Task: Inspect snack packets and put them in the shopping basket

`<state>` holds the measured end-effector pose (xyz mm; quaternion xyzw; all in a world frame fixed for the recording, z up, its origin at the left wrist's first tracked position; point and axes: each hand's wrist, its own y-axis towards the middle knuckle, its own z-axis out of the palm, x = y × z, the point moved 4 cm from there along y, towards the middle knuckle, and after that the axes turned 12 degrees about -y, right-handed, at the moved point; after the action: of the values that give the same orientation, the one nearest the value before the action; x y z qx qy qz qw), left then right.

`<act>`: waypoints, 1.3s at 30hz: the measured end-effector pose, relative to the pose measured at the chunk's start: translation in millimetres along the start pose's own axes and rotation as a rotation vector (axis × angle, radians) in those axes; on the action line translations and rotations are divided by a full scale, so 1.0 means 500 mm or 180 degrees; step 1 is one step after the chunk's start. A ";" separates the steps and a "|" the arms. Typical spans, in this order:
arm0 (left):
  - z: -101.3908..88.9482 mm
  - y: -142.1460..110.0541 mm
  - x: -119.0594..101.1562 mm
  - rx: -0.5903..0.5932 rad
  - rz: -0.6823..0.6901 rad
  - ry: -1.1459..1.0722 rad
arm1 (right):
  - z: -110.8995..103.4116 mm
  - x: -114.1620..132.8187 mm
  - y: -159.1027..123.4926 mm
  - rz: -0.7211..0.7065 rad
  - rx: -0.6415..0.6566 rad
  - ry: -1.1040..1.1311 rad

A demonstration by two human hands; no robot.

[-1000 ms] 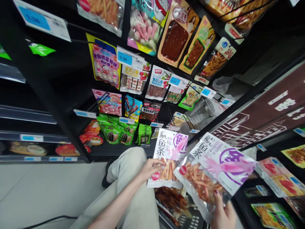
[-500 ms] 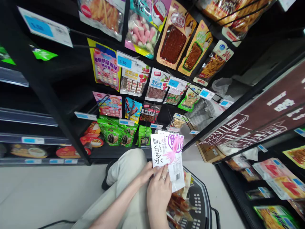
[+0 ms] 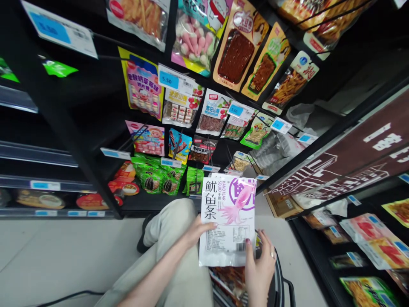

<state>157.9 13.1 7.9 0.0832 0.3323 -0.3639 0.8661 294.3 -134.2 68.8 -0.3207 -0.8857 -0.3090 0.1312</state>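
A white and purple packet of squid strips (image 3: 228, 217) faces me, printed with a pink squid. Another white packet edge shows behind its top. My left hand (image 3: 202, 232) grips its left side, thumb across the front and fingers hidden behind. At the lower right edge is my right hand (image 3: 261, 264), a ring on one finger; its thumb lies on the front by the barcode, and the other fingers curl at the edge. Under the packet stands a dark basket (image 3: 278, 273) with brown snack packs (image 3: 231, 277) in it, partly covered.
Ahead, a black rack (image 3: 96, 170) carries hanging snack bags on hooks with blue-white price tags (image 3: 174, 79). Green bags (image 3: 159, 175) sit low on it. A cardboard box (image 3: 283, 204) stands on the floor beside a brown sign panel (image 3: 351, 153). More packs lie on the right shelf.
My right hand has moved from the packet's front to its right edge. The squid packet now faces me more fully and looks larger, showing its lower print.
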 end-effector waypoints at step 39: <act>0.007 -0.003 -0.004 0.0094 -0.0024 0.0099 | 0.017 -0.052 0.010 0.0611 0.0781 0.1177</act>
<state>157.4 11.8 11.9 0.1003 0.3406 -0.3707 0.8582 317.2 -138.7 53.4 -0.3231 -0.8429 -0.2387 0.3579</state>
